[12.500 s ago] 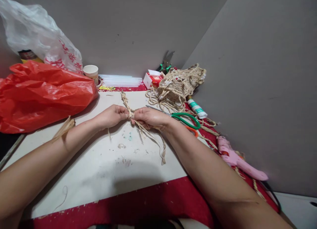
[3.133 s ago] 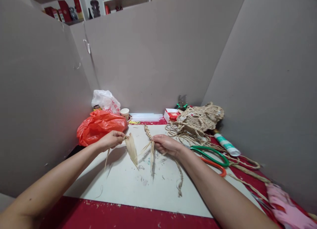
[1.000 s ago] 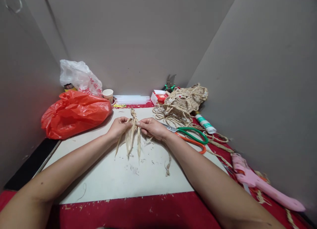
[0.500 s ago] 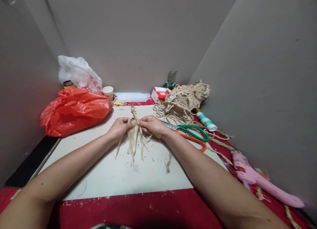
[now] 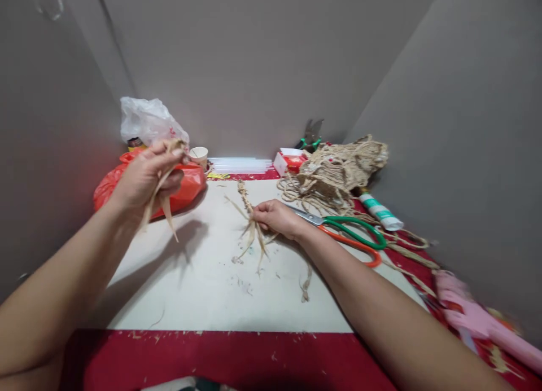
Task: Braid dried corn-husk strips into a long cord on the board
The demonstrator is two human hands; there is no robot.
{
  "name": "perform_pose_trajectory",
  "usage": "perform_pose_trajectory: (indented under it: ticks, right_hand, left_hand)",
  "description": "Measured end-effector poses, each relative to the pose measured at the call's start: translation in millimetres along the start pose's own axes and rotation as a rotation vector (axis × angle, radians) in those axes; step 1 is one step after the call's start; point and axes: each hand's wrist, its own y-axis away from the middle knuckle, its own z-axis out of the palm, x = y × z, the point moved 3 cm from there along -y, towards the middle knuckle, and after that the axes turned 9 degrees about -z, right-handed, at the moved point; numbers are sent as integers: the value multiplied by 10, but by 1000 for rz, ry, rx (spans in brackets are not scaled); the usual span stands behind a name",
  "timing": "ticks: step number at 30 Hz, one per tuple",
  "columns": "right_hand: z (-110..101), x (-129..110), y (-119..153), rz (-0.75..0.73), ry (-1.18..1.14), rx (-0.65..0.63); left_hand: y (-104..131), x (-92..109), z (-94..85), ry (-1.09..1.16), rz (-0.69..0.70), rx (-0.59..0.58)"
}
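Note:
My left hand [image 5: 150,171] is raised in front of the red plastic bag, its fingers closed on a pale strip of dried husk [image 5: 168,210] whose ends hang down. Over the white board, my right hand [image 5: 275,217] pinches a braided length of dried plant fibre [image 5: 244,196]. Loose pale strands fan out below that pinch. Scissors [image 5: 339,227] with one green and one orange handle lie just right of my right hand, partly behind the wrist. A small knotted scrap [image 5: 305,289] rests on the board near my right forearm.
On the left stands a red plastic bag [image 5: 192,182] under a white one [image 5: 148,117]. A paper cup [image 5: 199,156], clear sticks [image 5: 239,165], a small box [image 5: 288,161] and pliers [image 5: 311,140] line the back. Coiled straw rope [image 5: 342,162], a tube [image 5: 381,211] and a pink glue gun [image 5: 474,312] sit right.
My left hand has moved up and left, away from the braid, with a husk strip in it. My right hand still pinches the braid. The view has shifted slightly left.

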Motion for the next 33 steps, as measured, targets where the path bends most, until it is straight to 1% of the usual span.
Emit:
perform_pose_trajectory:
  ticks: [1,2,4,5,6,8,9,10,11,12,13,15,17,19,20,23,25,27,29,33]
  right_hand:
    - [3,2,13,1,12,0]
    - [8,10,21,-3,9,-7]
    - [22,44,14,7,-15,-37]
    - [31,74,3,51,-66,-47]
    - [38,93,-8,77,-116,-51]
    - [51,102,-16,108,-192,-65]
    - [54,93,-10,112,-215,-64]
    - [54,80,0,113,-230,-62]
    - [51,68,8,117,-236,-57]
    - [50,57,12,117,-263,-59]
    - [51,48,11,116,-293,-71]
    - [41,37,-6,103,-347,-69]
    - [31,36,-26,98,-393,-67]
    - [24,39,-38,98,-432,-67]
    - [20,41,-42,96,-448,-66]
    - [3,48,-46,91,-467,-61]
    - [-12,49,-46,91,-472,-58]
    - [-21,45,-42,89,-470,-63]
    - [-25,37,-36,81,-456,-72]
    - [-28,32,-20,82,-405,-58]
  left_hand:
    - [63,116,-80,-47,56,33]
    - [116,193,-154,-94,89,53]
    - [189,222,-315,-225,113,122]
    - [208,177,-394,-330,94,148]
    - [218,94,-456,-490,42,131]
    - [227,-125,-544,-926,-70,128]
    - [228,-226,-568,-1141,-105,197]
    - [224,-313,-554,-1314,-103,263]
    - [214,-380,-494,-1416,-29,308]
    - [195,-449,-403,-1454,29,305]
    - [165,-519,-290,-1442,73,261]
    - [79,-659,-34,-1323,113,130]
    - [-50,-818,209,-1192,85,9]
    - [-212,-999,390,-1081,16,-64]
    - [-297,-1089,451,-1027,-20,-85]
    - [-498,-1306,541,-860,-101,-142]
    - [-550,-1376,561,-759,-109,-188]
    - [-543,-1392,567,-681,-98,-211]
    - [-510,-1390,560,-618,-124,-210]
    - [-486,-1425,521,-420,-293,-207]
